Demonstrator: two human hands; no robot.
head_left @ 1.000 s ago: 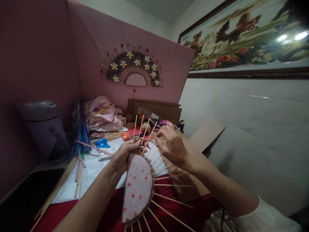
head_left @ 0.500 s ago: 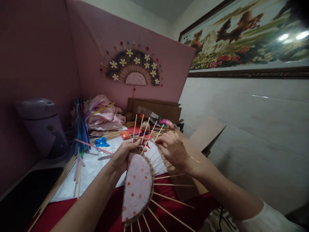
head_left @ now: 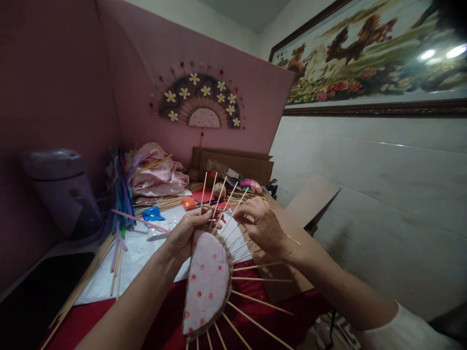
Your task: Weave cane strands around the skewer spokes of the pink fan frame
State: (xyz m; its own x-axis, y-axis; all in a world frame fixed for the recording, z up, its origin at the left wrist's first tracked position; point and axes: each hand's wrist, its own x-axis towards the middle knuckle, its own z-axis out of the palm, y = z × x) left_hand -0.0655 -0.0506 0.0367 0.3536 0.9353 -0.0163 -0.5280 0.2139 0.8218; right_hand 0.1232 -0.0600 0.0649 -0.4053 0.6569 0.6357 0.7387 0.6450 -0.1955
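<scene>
My left hand (head_left: 192, 228) is closed around the top end of a half-round fan base (head_left: 206, 284), its thumb near the first sticks. The base is covered in pale pink cloth with red dots and has a braided twine edge. Several thin wooden sticks (head_left: 260, 279) fan out from the curved edge. At the upper sticks, my right hand (head_left: 258, 224) is closed in a pinch. A thin strand of twine (head_left: 226, 210) seems to run across the sticks between both hands; its end is hidden by the fingers.
A finished flower-decorated fan (head_left: 204, 92) hangs on the pink board behind. Pipe cleaners (head_left: 122, 194), pink dotted cloth (head_left: 156, 170), a twine ball (head_left: 219, 190), blue (head_left: 152, 214) and orange packets (head_left: 188, 203) lie on the table. A lilac bucket-like container (head_left: 67, 194) stands left; cardboard (head_left: 233, 165) leans behind.
Both hands stay almost in place on the fan base and sticks. The right fingers shift only slightly, and the whole view moves a little.
</scene>
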